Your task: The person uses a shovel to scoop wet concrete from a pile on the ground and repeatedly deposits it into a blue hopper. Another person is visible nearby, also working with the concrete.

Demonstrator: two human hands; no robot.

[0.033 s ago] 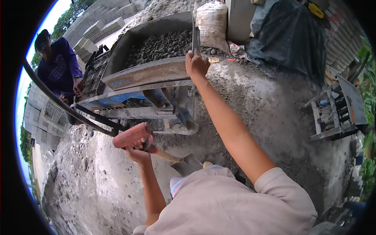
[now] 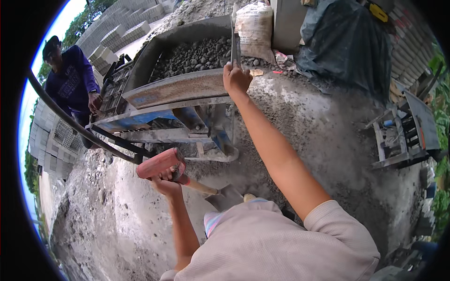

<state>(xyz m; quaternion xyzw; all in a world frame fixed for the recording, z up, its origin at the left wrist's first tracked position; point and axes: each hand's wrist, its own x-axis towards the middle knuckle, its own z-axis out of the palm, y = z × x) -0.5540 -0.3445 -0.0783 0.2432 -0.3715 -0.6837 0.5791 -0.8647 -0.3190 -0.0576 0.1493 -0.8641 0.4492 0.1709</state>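
My left hand [image 2: 167,182] is closed around the red D-shaped handle [image 2: 159,163] of a shovel. The wooden shaft [image 2: 200,186] slants down to the right, and the grey blade [image 2: 226,196] shows partly beside my clothing, the rest hidden. My right arm reaches forward, and my right hand [image 2: 237,77] is closed on the upright edge at the right end of a metal hopper [image 2: 176,89]. Dark gravelly mix [image 2: 197,56] lies inside the hopper, which sits on a worn blue frame [image 2: 145,119].
A co-worker in purple [image 2: 70,82] stands at the machine's left, one hand by its slatted part. A curved black bar [image 2: 70,117] crosses the left side. Beyond are a sack [image 2: 253,30], a dark tarp [image 2: 344,47], concrete blocks [image 2: 124,35] and a metal frame [image 2: 401,131] at right.
The co-worker's lower hand, seen before beside the machine, is now hardly visible. My hands keep their grips, and the whole view has shifted very slightly.
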